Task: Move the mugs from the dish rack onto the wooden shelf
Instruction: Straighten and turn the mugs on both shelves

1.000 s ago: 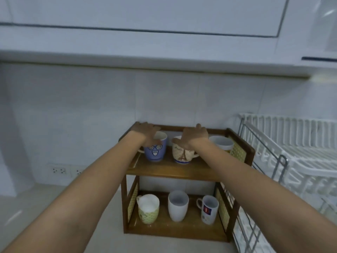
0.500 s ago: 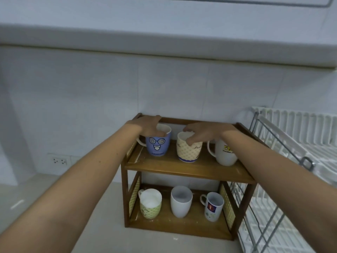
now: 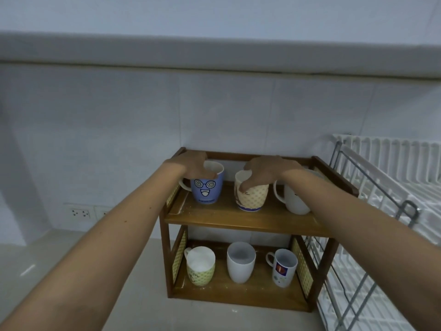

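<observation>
A two-tier wooden shelf (image 3: 241, 219) stands on the counter against the tiled wall. On its top tier, my left hand (image 3: 193, 164) grips the rim of a blue mug with a cartoon face (image 3: 207, 190). My right hand (image 3: 267, 172) grips the rim of a cream patterned mug (image 3: 253, 197), which tilts slightly. A white mug (image 3: 294, 201) stands to the right, partly behind my right forearm. The lower tier holds a green-patterned mug (image 3: 200, 267), a plain white mug (image 3: 240, 262) and a small white printed mug (image 3: 284, 267). The white dish rack (image 3: 391, 177) on the right shows no mugs.
The rack's grey metal frame (image 3: 372, 237) stands close beside the shelf's right side. Wall sockets (image 3: 81, 213) sit low on the tiles at left. An overhead cabinet edge (image 3: 214, 51) spans the top. Pale counter (image 3: 59, 256) lies left of the shelf.
The view has dipped and come closer. The cream mug has turned under my right hand, its tower picture now facing away. Both hands remain on the mug rims.
</observation>
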